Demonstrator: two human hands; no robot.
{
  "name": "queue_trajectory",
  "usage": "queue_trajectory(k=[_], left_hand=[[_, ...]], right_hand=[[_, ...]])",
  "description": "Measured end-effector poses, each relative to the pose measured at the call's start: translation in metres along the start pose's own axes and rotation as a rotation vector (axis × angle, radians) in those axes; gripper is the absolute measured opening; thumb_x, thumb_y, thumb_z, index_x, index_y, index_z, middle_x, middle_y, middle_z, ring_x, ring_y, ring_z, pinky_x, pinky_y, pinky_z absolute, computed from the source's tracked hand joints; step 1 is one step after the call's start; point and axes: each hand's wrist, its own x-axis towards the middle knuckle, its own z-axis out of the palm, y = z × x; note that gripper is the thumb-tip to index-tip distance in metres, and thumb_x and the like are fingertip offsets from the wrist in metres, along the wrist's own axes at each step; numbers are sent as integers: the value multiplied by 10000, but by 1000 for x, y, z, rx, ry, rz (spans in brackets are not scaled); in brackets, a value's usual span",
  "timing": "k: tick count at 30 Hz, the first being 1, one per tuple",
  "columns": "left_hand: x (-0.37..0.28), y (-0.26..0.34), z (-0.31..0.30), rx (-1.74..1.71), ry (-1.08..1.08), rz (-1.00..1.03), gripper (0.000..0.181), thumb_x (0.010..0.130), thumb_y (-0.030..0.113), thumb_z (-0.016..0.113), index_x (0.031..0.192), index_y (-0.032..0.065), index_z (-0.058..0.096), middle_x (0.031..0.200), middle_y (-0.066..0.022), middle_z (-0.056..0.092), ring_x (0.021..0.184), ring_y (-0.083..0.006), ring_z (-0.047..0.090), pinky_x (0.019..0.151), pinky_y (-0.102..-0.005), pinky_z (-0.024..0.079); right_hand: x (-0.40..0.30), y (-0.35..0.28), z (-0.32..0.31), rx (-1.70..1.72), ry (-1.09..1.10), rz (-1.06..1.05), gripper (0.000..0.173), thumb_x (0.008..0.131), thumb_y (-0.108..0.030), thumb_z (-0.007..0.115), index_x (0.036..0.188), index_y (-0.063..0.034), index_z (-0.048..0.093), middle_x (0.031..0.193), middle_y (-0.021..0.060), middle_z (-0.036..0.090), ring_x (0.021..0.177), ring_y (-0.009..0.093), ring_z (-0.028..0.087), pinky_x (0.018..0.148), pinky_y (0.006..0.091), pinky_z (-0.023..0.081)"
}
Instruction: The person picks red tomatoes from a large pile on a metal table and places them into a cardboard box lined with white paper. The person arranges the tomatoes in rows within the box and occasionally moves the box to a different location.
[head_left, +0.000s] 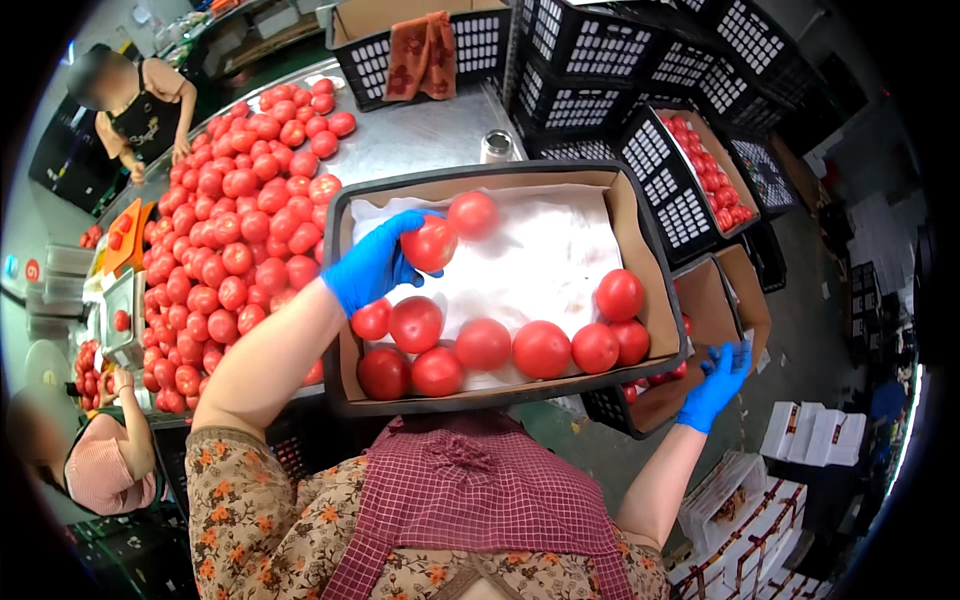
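Note:
Before me is a black crate (652, 247) lined with cardboard and white paper (525, 262). My left hand (379, 259), in a blue glove, is over its left side with a red tomato (429, 244) in its fingers. Just beyond, a second tomato (472, 215) looks blurred; whether it touches the paper I cannot tell. Several tomatoes (541, 349) line the crate's near edge, with one more (619, 295) at the right wall. Out to the right, my right hand (716, 386), also gloved, has its fingers apart and holds nothing. It is beside a lower cardboard-lined crate (701, 300) with some tomatoes.
A large tomato heap (240, 225) covers the metal table (405, 139) at left. A metal canister (496, 146) and a crate with an orange cloth (421, 56) stand behind. Stacked black crates (592, 52) rise at back right. Two people (146, 105) work on the left.

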Motion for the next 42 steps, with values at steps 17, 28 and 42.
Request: queue_trajectory(k=[17,28,42], left_hand=[[9,-24,82,1187,-47,407,526,918,333,656,1338,59,497,1292,-154,538,1132,-294,540,916,-374,475],[88,-25,29,1607,234,680,683,718,213,782,1337,184,496,1322,-213,426,1159,-437,499,978,-452,473],[-32,-20,26,-313,-45,8,523,980,470,419,1337,94,489,1245,-153,610,1026,-346,658,767,-453,569]], right_hand=[[-110,-105,103,-83,-853,-392,634,704,-143,842,1255,-27,549,1175,114,605,1054,236,604,918,357,502],[-31,-99,49,-521,-555,-612,532,832,-178,744,1294,-13,541,1231,165,590,1142,313,570,960,406,463],[-56,-92,157,-1397,-1210,-944,484,723,-302,745,1162,-167,592,1120,123,594,1016,355,610,825,475,541]])
